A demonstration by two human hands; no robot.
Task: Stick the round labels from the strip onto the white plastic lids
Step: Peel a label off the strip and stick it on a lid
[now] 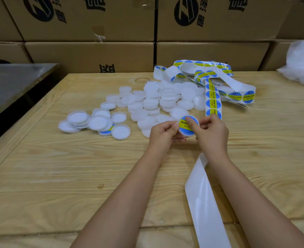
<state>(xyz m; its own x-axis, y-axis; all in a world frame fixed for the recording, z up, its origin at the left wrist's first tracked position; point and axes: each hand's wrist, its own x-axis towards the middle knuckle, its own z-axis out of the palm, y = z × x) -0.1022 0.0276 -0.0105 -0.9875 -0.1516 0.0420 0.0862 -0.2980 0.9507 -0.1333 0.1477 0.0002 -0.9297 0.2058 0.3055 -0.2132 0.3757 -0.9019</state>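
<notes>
My left hand [164,133] holds a white plastic lid [187,134] by its left edge, just above the wooden table [58,176]. My right hand [212,133] grips the lid's right side, its thumb pressing a round blue and yellow label [184,125] onto the lid's top. The label strip [213,99] runs from under my right hand back to a tangled heap behind. A pile of bare white lids [158,101] lies just beyond my hands. Its empty white backing [201,194] trails toward me between my forearms.
A smaller group of lids [95,121] lies upside down at the left, one showing a label edge. Stacked cardboard boxes [94,52] wall the far side. A metal surface [9,83] stands at the left, a clear plastic bag [301,63] at the far right.
</notes>
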